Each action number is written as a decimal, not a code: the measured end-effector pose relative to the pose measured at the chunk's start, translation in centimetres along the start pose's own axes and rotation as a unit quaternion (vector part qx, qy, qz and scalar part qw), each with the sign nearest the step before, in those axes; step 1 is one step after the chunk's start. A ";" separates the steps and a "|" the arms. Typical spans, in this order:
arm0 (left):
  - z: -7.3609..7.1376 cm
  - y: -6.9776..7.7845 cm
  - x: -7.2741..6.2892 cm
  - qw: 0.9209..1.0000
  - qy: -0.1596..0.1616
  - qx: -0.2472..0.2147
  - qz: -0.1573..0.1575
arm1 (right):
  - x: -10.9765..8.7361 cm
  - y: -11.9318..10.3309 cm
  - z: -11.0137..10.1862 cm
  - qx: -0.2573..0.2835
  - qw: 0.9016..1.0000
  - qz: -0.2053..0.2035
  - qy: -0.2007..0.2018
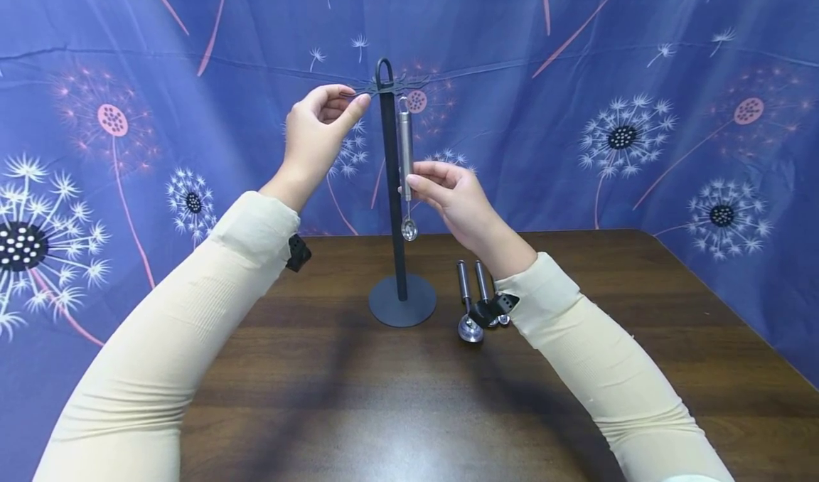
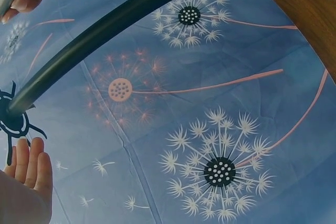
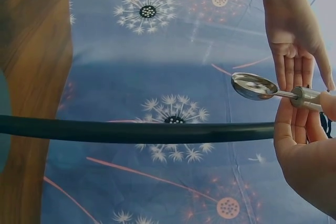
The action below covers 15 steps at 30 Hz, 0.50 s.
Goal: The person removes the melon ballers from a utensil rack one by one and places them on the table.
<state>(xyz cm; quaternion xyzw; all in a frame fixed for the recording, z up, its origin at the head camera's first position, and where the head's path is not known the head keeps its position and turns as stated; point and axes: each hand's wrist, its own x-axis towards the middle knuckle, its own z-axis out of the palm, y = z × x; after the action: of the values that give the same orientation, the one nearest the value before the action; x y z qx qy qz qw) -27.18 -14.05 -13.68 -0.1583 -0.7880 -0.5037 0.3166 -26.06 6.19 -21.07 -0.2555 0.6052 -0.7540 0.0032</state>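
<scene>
In the head view a dark metal stand rises from a round base, with a ring of thin hooks below its looped top. Thumb and fingers of my left hand pinch the hooks on the left side. My right hand grips a steel measuring spoon by the lower part of its handle, close to the right of the pole. It hangs upright, bowl down, and the loop at its handle end is right at the hooks. The right wrist view shows its round, shallow bowl.
Several more steel spoons lie on the brown wooden table to the right of the stand's base, partly hidden by my right wrist. A blue cloth with dandelion print hangs behind the table.
</scene>
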 end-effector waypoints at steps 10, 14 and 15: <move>0.2 0.1 0.1 1.000 -0.003 -0.002 -0.001 | -0.7 -0.1 -1.5 -0.030 0.999 0.008 0.013; 0.1 -0.1 0.0 1.000 -0.002 -0.002 -0.004 | -1.3 0.2 -2.4 -0.044 0.999 0.019 0.021; 0.1 -0.1 -0.1 1.000 -0.002 -0.004 -0.003 | -1.4 0.2 -2.7 -0.048 0.998 0.020 0.023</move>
<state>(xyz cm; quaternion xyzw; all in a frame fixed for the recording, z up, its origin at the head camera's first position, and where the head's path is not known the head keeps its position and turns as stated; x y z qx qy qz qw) -27.21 -14.00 -13.82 -0.1584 -0.7868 -0.5078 0.3131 -25.93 9.03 -22.20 -0.2254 0.6457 -0.7295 -0.0078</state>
